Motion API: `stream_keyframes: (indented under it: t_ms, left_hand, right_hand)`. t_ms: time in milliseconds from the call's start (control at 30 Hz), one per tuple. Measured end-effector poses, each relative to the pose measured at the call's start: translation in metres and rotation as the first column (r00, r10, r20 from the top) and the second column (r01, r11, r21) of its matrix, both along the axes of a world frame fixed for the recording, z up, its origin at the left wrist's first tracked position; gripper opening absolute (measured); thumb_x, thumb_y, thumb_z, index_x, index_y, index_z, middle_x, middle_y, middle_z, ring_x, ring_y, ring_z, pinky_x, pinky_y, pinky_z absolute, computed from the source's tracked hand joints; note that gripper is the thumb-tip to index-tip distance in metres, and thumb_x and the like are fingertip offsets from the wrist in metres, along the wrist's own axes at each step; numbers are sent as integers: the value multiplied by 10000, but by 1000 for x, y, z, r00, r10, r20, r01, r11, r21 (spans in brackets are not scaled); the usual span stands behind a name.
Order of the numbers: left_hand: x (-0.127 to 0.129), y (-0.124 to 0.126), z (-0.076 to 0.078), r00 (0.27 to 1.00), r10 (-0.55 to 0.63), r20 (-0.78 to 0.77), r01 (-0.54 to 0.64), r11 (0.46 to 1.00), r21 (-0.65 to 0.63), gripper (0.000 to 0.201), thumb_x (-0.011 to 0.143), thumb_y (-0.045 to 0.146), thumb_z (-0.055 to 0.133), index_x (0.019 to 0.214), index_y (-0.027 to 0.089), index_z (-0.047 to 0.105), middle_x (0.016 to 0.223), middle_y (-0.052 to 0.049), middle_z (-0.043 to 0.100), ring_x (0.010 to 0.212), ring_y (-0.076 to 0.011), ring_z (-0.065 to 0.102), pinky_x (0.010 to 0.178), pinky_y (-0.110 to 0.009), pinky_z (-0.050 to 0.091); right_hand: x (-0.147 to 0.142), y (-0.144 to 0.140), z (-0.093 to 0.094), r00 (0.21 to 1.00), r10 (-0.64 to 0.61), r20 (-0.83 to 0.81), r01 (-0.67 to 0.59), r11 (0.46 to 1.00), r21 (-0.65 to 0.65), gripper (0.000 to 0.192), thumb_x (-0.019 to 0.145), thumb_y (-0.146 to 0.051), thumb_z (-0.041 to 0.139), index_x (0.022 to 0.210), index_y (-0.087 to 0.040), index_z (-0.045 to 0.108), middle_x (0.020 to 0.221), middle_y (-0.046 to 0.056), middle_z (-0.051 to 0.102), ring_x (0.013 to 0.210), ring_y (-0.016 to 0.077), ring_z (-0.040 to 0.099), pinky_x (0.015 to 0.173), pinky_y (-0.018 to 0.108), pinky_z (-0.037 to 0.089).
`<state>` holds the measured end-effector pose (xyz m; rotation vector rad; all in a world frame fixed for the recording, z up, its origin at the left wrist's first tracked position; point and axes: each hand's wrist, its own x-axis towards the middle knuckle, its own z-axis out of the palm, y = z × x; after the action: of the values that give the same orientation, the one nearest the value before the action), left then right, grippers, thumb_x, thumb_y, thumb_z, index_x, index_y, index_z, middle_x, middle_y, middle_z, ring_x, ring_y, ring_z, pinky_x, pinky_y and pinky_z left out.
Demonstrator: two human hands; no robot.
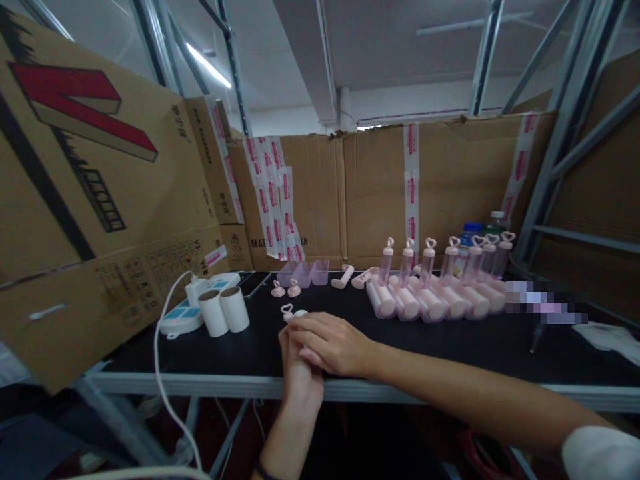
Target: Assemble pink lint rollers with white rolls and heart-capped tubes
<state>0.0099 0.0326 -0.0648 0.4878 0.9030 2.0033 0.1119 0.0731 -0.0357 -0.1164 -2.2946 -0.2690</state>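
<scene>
Both hands meet at front edge of black tabletop (450, 347), approx. centre. Left hand (300, 373) comes up from below, fingers curled shut round small pink plastic roller piece w/ heart-shaped loop (289, 312); only heart end and a bit of white body show past fingertips. Right hand (330, 341) laid across on top of left, fingers closed over same piece (how much of the grip is its own: can't tell).

Behind hands, further back on tabletop:
- 2 small pink heart-topped caps (285, 289), side by side, apart from hands.
- 3 translucent lilac plastic trays (303, 273) in a row, touching.
- 2 loose pink handle parts (343, 276) lying near trays.
- 6 upright pink roller handles w/ heart tops (430, 261) (6 counted; rear ones overlap).
- approx. 6 pink-white lint rollers lying flat (430, 301), packed side by side below uprights.

Left side: 2 white cardboard tubes (225, 311) standing, touching each other, just beside white-and-blue power strip (183, 319) w/ white cable (160, 373) hanging over edge. Blue-capped bottle (470, 230) behind uprights. Brown cardboard walls w/ pink-printed tape (350, 193) around bench on 3 sides.
</scene>
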Motion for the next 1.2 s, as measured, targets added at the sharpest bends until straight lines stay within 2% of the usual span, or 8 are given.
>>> stream_keyframes:
  t_ms: [167,400,567,667,833,1067,1200]
  left_hand:
    - [-3,0,4,998,-33,58,35,998,-43,284,793,363,770,916,221,557,853,33,627,694,-119,634,580,-219,523]
    - [-1,-2,5,997,-4,73,9,998,-64,362,759,442,818,920,214,587,839,24,628,686,-127,630,569,-226,505]
    - [-3,1,5,999,-8,53,11,998,-57,432,679,481,871,870,185,622,778,24,618,655,-124,603,560,-224,479]
    - [-4,3,5,999,-4,40,6,998,-58,385,722,467,843,846,179,619,755,26,600,640,-113,584,563,-219,471]
    - [-2,0,1,999,12,36,-9,997,-82,326,770,425,806,886,204,597,813,26,605,705,-131,612,601,-233,495]
    - [0,-1,3,999,17,43,-13,997,-79,315,762,384,801,908,194,596,811,27,606,686,-126,601,580,-221,487]
    - [-1,-3,8,998,7,55,-2,996,-91,302,754,362,801,902,195,597,827,24,625,696,-129,623,589,-225,507]
  right_hand:
    - [-1,0,2,999,-34,17,35,995,-92,315,1092,-283,358,1208,-111,595,1257,200,683,1225,242,651,1072,397,535]
    - [5,-2,7,1000,16,2,-15,995,-103,359,1098,-303,324,1193,-104,607,1315,191,655,1227,247,634,1067,374,526]
    - [8,-3,10,998,54,45,-49,994,-101,443,1093,-420,324,1228,-85,582,1343,230,619,1257,278,596,1080,416,507]
    - [7,-2,10,997,58,56,-52,994,-92,476,1061,-499,400,1242,-91,565,1350,237,602,1246,294,589,1064,436,509]
    - [6,-3,8,999,47,3,-46,987,-155,322,1064,-407,413,1150,-145,580,1269,175,624,1162,254,604,993,385,537]
    - [9,-7,10,999,47,3,-45,976,-215,321,1069,-393,381,1185,-160,568,1324,170,560,1212,247,563,1039,403,518]
    - [7,-8,12,999,24,22,-20,984,-177,280,1073,-330,384,1174,-149,573,1286,162,586,1192,237,573,1023,383,531]
